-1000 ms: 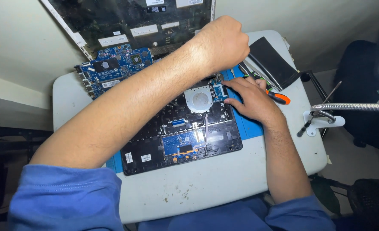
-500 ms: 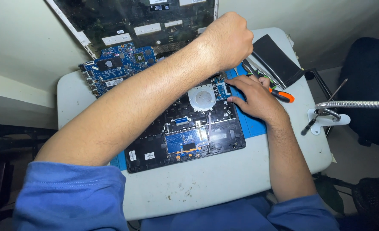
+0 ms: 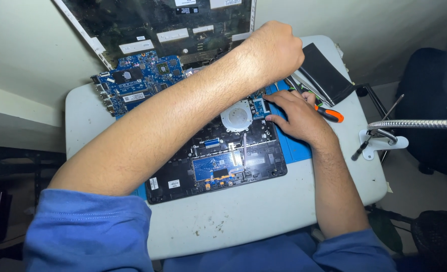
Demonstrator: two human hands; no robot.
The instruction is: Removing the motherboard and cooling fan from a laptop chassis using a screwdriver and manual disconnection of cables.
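Observation:
An opened black laptop base lies on a blue mat, showing a round silver fan and a blue touchpad board. My left hand reaches across to the base's far right corner as a closed fist; anything inside it is hidden. My right hand rests on the base's right edge. Its fingertips touch a small blue circuit board beside the fan. An orange-handled screwdriver lies just behind this hand.
A blue motherboard sits at the far left of the small white table, with a laptop lid panel leaning behind it. A black flat pack lies far right. A flexible metal lamp arm and black chairs stand to the right.
Both hands stay in nearly the same places over the laptop's right side. Only the view has shifted slightly.

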